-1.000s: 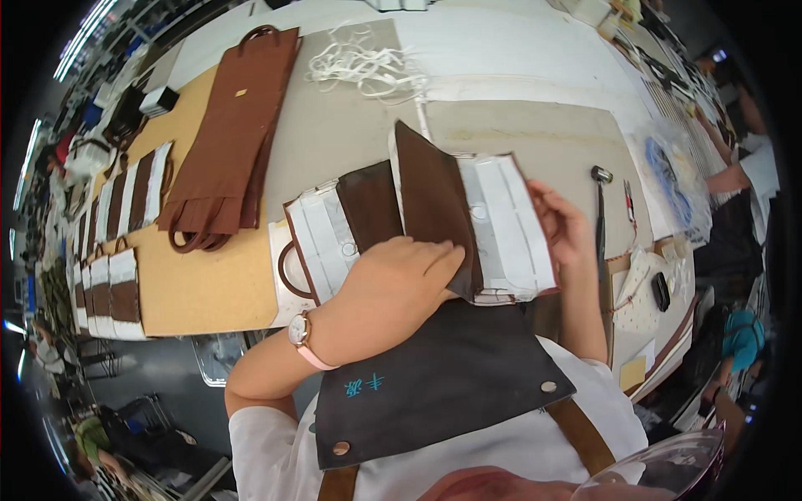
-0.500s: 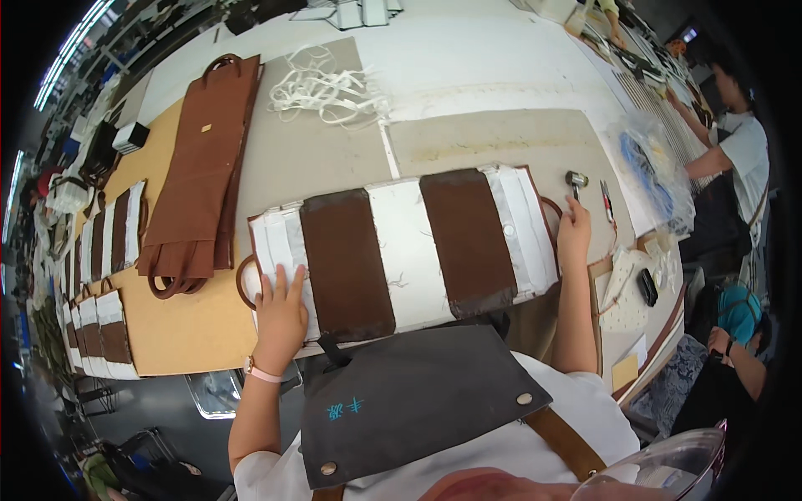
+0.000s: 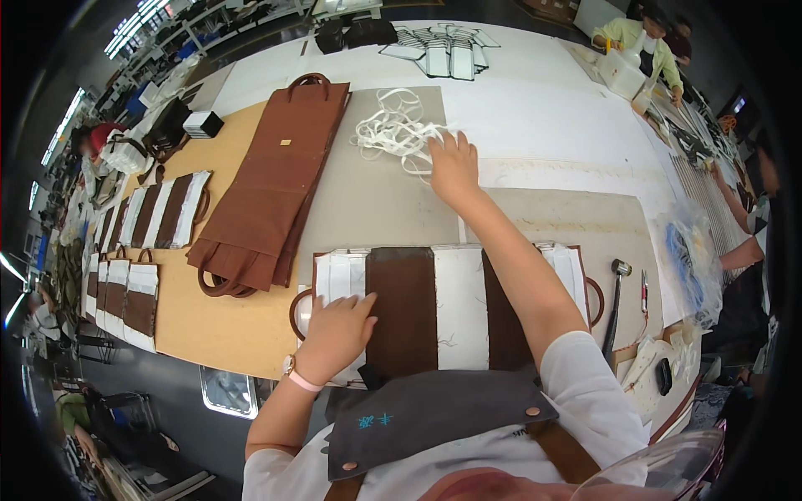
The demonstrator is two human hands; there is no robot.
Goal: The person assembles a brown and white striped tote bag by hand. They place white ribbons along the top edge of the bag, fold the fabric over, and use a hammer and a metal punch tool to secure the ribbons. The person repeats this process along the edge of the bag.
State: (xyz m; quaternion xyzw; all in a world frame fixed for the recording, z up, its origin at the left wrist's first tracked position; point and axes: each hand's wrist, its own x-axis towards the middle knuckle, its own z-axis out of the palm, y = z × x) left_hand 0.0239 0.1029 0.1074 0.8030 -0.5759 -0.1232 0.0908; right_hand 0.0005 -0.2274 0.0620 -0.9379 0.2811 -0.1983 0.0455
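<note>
In front of me lies a flat bag piece (image 3: 460, 309) with white and dark brown bands and a round brown handle at each end. My left hand (image 3: 338, 330) rests on its left part with the fingers spread, holding nothing. Stretched across the piece, my right arm covers part of the right brown band. At its end my right hand (image 3: 455, 167) is over the right edge of a tangled heap of white straps (image 3: 397, 134). Its fingers look apart and touch or nearly touch the straps; no firm grip shows.
Left of the straps lie stacked brown bags (image 3: 271, 179) with handles. More banded pieces (image 3: 167, 210) lie at the far left. To the right are a hammer (image 3: 616, 292), a red-handled tool (image 3: 644, 292) and a plastic bag (image 3: 689, 259). Other people work around the table.
My right hand has left the hammer and reached forward to the white straps. The hammer now lies closer to the table's near edge. My left hand stays on the bag piece, slightly further in.
</note>
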